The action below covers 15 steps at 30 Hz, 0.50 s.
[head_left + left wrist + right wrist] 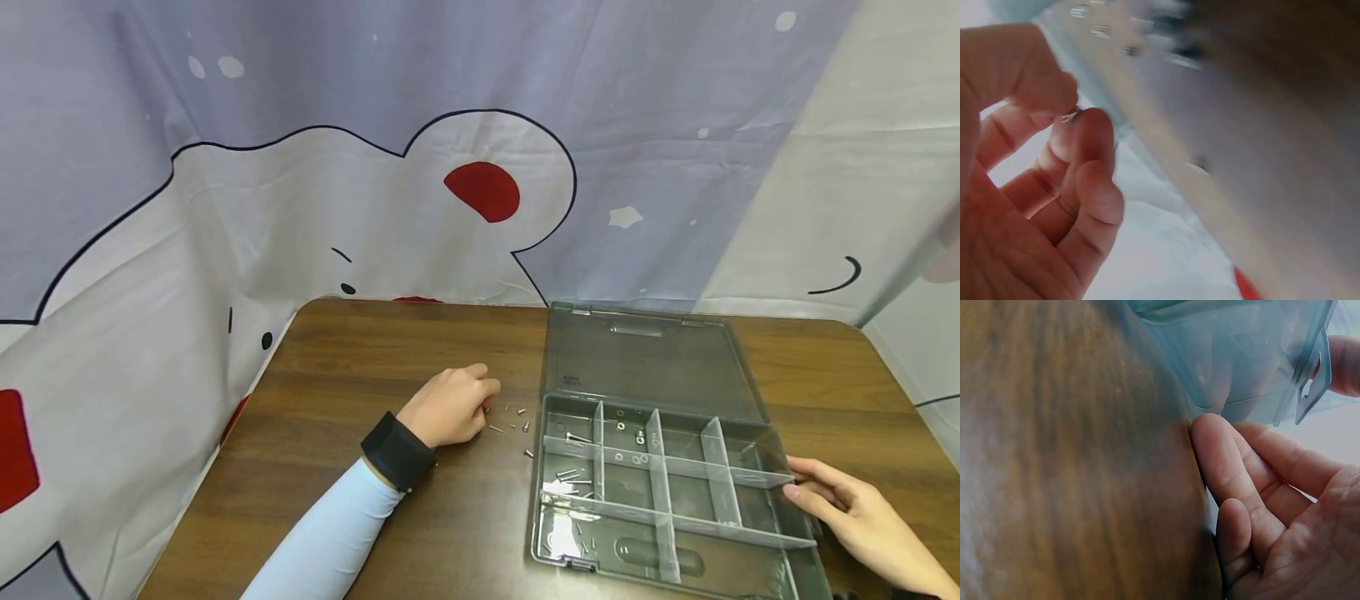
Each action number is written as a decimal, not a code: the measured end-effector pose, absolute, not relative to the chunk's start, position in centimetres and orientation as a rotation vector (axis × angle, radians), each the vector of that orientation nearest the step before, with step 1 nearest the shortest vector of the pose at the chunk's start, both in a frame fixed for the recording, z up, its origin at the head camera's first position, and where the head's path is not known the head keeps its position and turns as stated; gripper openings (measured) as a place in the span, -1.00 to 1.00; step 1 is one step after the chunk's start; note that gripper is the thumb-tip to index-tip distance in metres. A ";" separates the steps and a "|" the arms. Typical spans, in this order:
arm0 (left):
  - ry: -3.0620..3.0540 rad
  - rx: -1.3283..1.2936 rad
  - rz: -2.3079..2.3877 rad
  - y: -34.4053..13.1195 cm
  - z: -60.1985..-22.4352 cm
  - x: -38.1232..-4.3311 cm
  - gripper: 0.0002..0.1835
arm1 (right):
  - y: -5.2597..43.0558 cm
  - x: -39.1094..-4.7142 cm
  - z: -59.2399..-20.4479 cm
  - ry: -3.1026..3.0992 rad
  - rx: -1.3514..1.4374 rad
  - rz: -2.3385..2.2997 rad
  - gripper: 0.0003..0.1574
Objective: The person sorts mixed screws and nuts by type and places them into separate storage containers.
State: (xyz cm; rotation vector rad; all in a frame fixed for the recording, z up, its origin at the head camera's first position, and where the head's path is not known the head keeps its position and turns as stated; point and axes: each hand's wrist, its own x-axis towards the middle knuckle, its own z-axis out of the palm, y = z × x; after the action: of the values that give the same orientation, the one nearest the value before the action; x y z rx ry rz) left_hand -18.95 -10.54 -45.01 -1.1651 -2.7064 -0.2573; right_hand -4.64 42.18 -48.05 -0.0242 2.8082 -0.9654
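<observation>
My left hand (448,407) is low over the wooden table, left of a few loose screws (526,427). Thumb and index fingertip pinch a small metal screw (1071,115), mostly hidden by the fingertips. A clear grey compartment box (690,493) lies on the right with its lid (652,362) folded back. At the box's right side, my right hand (862,512) holds the edge, thumb near the rim and fingers against the side wall. Longer screws (573,477) lie in the left compartments, and nuts (621,427) in the column beside them.
The wooden table (337,358) has rounded back corners and meets a printed curtain (300,208) behind it. Small screws are scattered between my left hand and the box. Thin upright dividers (660,467) split the box.
</observation>
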 end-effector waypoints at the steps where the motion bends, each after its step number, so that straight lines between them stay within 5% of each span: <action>1: -2.685 -1.182 -0.283 -10.3 -44.7 -18.8 -0.80 | 42.2 -4.6 -48.1 2.809 -0.027 -0.966 -0.30; 15: -2.429 -1.476 -0.355 -3.0 -40.9 -16.0 -0.77 | 42.4 -4.6 -48.3 2.804 -0.038 -0.985 -0.30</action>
State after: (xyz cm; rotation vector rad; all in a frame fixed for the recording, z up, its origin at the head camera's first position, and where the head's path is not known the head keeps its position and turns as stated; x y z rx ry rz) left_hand -16.04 -3.00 -40.87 -1.4757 -2.4292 -0.3546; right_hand -4.61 42.37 -48.25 -0.0377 2.8040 -0.9850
